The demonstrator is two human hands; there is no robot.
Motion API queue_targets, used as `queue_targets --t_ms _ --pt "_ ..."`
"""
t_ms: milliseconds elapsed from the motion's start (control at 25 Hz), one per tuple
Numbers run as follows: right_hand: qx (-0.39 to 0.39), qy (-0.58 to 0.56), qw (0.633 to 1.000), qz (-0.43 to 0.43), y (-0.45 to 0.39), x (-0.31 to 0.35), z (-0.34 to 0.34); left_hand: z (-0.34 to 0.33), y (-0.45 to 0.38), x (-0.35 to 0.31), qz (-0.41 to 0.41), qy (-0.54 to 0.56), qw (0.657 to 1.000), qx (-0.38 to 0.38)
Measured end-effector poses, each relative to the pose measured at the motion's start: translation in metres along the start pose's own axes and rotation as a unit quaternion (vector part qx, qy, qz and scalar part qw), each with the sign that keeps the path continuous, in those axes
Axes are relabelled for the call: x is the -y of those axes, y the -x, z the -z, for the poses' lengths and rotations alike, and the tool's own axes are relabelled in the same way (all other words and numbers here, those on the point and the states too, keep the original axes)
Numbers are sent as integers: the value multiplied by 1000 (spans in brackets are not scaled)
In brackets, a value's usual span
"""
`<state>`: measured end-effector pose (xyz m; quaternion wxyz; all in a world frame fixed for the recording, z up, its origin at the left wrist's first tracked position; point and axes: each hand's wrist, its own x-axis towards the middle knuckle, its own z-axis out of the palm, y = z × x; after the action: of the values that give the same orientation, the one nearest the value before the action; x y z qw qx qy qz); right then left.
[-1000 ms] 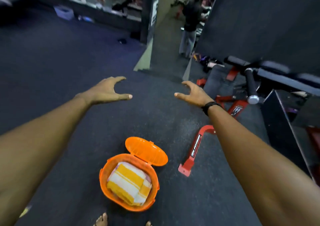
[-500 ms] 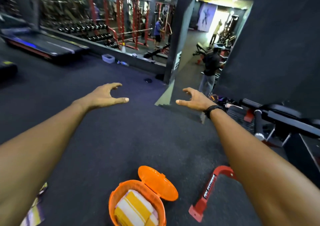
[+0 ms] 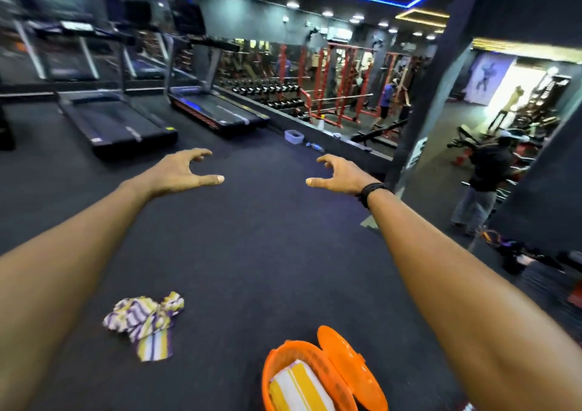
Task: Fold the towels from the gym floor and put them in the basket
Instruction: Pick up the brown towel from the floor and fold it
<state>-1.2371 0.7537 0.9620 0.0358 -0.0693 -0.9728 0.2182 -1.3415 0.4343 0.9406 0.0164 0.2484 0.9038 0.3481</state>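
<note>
An orange basket [image 3: 277, 362] stands on the dark gym floor at the bottom of the head view, its lid [image 3: 349, 369] hinged open to the right. A folded yellow-and-white striped towel [image 3: 299, 385] lies inside it. A crumpled purple, yellow and white striped towel [image 3: 146, 319] lies on the floor to the left of the basket. My left hand [image 3: 182, 171] and my right hand [image 3: 340, 176] are stretched out ahead at arm's length, well above and beyond both towels. Their fingers are loosely curved and hold nothing.
Treadmills [image 3: 126, 121] line the far left. A dumbbell rack [image 3: 267, 92] and red racks [image 3: 340, 83] stand at the back. A dark pillar [image 3: 422, 102] rises at the right, with a person in dark clothes [image 3: 485, 184] beyond it. A small tub [image 3: 293, 136] sits on the far floor.
The view has lifted and turned left, so the basket slid to the bottom edge and the crumpled towel came into sight. Both hands stay outstretched and hold nothing.
</note>
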Motion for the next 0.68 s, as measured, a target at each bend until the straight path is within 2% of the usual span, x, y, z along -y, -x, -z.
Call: queue_targets --t_ms 200,440,680 --pt "49 -1 996 77 -6 127 -68 87 101 80 76 -23 995 -55" --pt "107 -1 980 165 5 258 -158 153 229 164 188 -34 977 -89" --pt "174 7 962 208 -1 329 -228 177 292 227 266 -25 958 -106"
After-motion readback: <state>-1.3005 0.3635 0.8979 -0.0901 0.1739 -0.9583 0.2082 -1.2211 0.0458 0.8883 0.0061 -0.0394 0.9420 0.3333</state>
